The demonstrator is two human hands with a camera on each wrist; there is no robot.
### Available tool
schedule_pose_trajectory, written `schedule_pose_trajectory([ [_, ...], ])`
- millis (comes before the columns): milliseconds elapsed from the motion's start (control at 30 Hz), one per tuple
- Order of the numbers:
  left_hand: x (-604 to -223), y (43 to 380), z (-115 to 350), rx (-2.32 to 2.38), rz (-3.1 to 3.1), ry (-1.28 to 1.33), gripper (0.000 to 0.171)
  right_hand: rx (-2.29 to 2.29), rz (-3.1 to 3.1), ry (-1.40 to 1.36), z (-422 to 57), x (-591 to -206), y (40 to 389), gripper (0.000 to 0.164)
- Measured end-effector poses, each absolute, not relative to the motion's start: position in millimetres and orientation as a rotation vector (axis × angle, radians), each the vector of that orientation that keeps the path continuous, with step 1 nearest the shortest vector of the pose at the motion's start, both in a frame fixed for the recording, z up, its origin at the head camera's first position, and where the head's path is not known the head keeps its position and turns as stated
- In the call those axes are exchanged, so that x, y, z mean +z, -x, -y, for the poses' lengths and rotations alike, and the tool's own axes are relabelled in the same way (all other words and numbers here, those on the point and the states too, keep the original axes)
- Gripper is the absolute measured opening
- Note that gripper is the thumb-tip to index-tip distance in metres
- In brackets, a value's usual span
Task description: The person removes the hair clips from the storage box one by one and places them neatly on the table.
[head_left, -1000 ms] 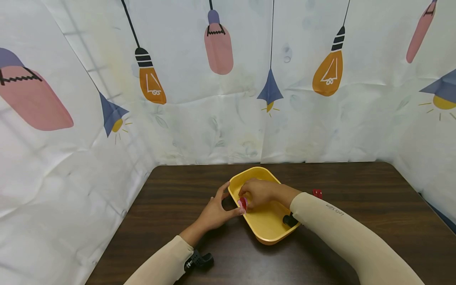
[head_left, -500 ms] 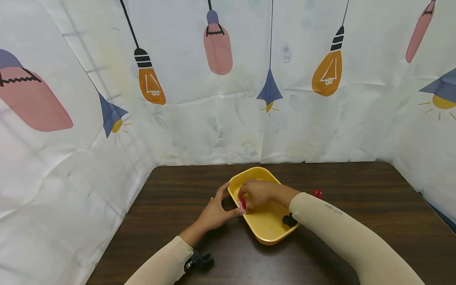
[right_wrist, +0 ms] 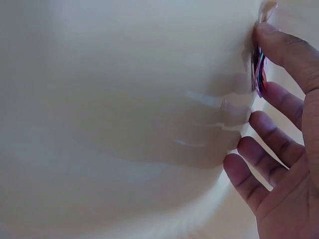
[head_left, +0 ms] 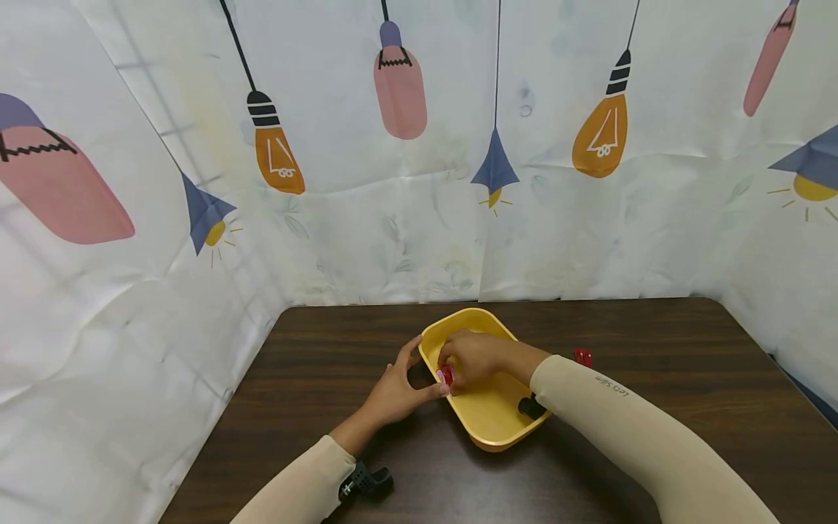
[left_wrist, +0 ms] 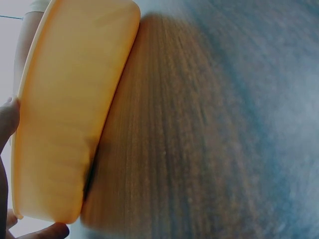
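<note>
A yellow plastic tub (head_left: 483, 418) stands at an angle on the dark table. My left hand (head_left: 393, 393) holds its left side, thumb at the rim and fingers spread toward the far corner; the left wrist view shows the tub's outer wall (left_wrist: 75, 109) beside that hand. My right hand (head_left: 476, 353) reaches inside the tub. It pinches a small red-and-pink item (head_left: 447, 374) against the left inner wall, close to my left thumb. In the right wrist view this thin, shiny item (right_wrist: 259, 74) lies between thumb and forefinger; its kind is unclear.
Behind the right forearm, a small red object (head_left: 583, 356) lies on the table (head_left: 655, 378), partly hidden. A black wrist camera (head_left: 533, 406) shows at the tub's right rim, and another (head_left: 366, 480) under the left wrist. A printed white curtain (head_left: 419, 240) hangs behind the table.
Almost nothing differs. Both hands, the tub and the small red-and-pink item keep their places; the head view shifts very slightly.
</note>
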State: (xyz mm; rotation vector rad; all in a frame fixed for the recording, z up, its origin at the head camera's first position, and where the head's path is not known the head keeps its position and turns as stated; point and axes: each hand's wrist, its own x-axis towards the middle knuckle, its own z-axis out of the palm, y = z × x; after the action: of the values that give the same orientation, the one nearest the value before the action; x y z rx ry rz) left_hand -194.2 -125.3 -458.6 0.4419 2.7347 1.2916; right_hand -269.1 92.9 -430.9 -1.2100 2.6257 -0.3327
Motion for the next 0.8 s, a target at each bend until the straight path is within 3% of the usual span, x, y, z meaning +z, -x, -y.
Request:
schedule_pose_trajectory([
  [333, -458.3, 193.7, 124.9, 1.285, -2.734, -0.433, 0.108, -0.323, -2.632, 1.229, -93.1, -431.0, 269.9, 0.034],
  [800, -459.2, 195.0, 126.4, 1.279, -2.734, -0.444, 0.109, -0.460, -2.569, 1.181, -97.1, -416.1, 277.2, 0.045],
])
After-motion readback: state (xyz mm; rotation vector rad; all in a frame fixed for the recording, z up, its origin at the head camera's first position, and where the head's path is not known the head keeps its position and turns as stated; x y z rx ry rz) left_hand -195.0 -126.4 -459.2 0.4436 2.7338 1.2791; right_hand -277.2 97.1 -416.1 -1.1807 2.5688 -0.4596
